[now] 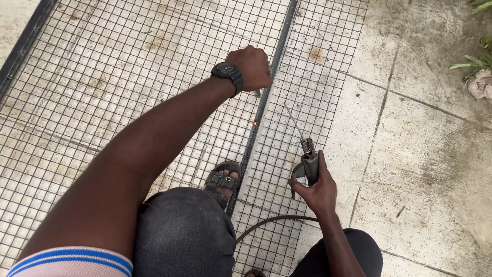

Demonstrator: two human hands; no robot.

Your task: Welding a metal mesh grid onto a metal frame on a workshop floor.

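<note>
Welding rod (293, 121) and its dark holder (309, 165) sit in our right hand (319, 192), which is wrapped tight around the holder's grip, the thin rod slanting up and away from the knuckles toward the dark steel bar (261, 110). A black cable (271, 221) curls out from below that hand and runs back toward our knees. Just beyond the rod's tip, on the bar, a small orange spot (255, 122) glows. Our left hand (251, 66), further out and across the bar from the right one, is closed into a fist; something small and metallic pokes out beneath it, but we cannot tell what it is. A black wristwatch (228, 74) sits on that wrist. Under both hands lies the wire mesh panel (102, 82), its grid welded on either side of the bar, resting on stained concrete paving (425, 154). Nearer to us than the right hand, our sandalled foot (223, 179) presses on the mesh beside the bar. Far off to the right of the hands, a crumpled cloth (480, 83) lies by some green leaves (474, 61).
</note>
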